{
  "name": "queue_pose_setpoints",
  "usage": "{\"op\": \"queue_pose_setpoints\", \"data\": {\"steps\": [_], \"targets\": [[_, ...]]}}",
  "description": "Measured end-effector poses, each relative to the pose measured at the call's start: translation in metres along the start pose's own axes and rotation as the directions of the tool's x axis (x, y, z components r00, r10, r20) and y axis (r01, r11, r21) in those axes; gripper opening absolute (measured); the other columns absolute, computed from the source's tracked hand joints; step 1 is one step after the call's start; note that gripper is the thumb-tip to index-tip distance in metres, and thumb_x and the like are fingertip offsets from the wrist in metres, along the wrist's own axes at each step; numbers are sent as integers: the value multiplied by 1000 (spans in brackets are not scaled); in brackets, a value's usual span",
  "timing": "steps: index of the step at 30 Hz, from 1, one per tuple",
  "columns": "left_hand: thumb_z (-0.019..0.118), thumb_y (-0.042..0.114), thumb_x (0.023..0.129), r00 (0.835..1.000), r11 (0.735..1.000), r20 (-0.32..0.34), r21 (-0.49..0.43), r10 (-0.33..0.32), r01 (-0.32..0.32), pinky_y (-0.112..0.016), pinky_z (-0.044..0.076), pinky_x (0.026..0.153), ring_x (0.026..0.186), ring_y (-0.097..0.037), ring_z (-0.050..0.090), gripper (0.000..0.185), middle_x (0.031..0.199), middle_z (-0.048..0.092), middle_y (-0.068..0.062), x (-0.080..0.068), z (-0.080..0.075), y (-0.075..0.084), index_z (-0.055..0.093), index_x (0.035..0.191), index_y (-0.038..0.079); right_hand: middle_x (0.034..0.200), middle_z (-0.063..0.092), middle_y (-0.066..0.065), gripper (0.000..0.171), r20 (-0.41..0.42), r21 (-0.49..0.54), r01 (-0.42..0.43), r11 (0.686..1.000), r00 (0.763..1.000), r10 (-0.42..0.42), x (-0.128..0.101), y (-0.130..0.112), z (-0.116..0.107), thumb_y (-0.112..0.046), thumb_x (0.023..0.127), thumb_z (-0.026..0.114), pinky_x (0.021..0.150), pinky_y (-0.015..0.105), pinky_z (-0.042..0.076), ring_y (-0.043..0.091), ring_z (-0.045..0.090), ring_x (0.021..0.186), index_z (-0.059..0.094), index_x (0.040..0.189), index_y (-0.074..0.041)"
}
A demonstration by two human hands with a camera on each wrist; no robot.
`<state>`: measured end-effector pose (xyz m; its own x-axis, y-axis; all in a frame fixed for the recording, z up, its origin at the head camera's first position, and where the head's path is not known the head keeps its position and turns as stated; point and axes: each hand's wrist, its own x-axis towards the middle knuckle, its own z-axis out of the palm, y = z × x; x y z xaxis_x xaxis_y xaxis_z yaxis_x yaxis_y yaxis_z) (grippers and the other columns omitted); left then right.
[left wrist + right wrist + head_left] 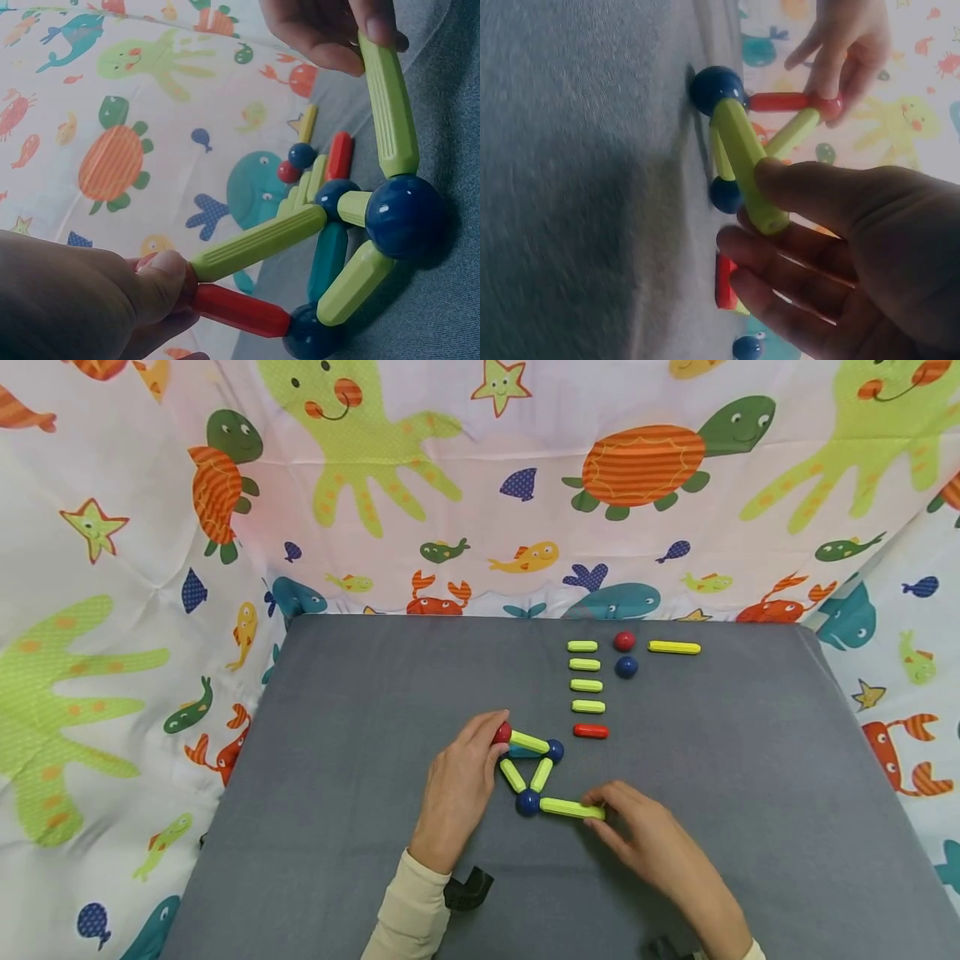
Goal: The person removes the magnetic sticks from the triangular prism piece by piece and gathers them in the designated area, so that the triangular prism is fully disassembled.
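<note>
Resting mid-table, the rod-and-ball frame looks light, rigid plastic, joints likely to part; grip at balls. Left hand pinches the red ball; right hand pinches the green rod. Spare rods lie beyond. No writing legible.

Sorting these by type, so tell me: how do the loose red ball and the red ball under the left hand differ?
The loose red ball lies free on the grey table, touching no rod; the held red ball has rods joined to it. The loose one sits at the far edge beside a blue ball; the held one is gripped by the left hand. Both look alike in colour and size.
</note>
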<state>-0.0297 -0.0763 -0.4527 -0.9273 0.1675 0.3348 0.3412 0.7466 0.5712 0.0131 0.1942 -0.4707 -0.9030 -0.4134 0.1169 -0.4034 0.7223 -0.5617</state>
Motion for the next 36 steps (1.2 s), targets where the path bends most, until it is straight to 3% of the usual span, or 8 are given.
{"op": "queue_pose_setpoints", "data": {"steps": [10, 22, 36], "targets": [[70, 18, 103, 1000, 1000, 11, 0, -2, 2, -40, 63, 81, 105, -24, 75, 43, 141, 65, 0, 2, 1, 1, 64, 145, 15, 95, 70, -6, 28, -78, -175, 57, 983, 994, -71, 13, 0, 16, -10, 84, 92, 76, 41, 56, 12, 65, 85, 75, 106, -14], [72, 17, 102, 1000, 1000, 7, 12, -6, 6, -40, 63, 77, 100, -25, 76, 43, 140, 66, 0, 3, 0, 1, 65, 145, 15, 100, 73, -5, 26, -27, -190, 80, 978, 996, -86, 31, -14, 37, -19, 86, 92, 88, 47, 56, 16, 69, 92, 79, 108, -16], [68, 22, 104, 1000, 1000, 4, 17, -12, 12, -39, 62, 76, 98, -24, 76, 42, 141, 65, 3, 1, 2, 0, 65, 145, 17, 99, 72, -7, 27, -11, -221, 59, 973, 998, -63, 32, -17, 45, -25, 86, 92, 81, 40, 53, 14, 66, 92, 77, 107, -19]]}}
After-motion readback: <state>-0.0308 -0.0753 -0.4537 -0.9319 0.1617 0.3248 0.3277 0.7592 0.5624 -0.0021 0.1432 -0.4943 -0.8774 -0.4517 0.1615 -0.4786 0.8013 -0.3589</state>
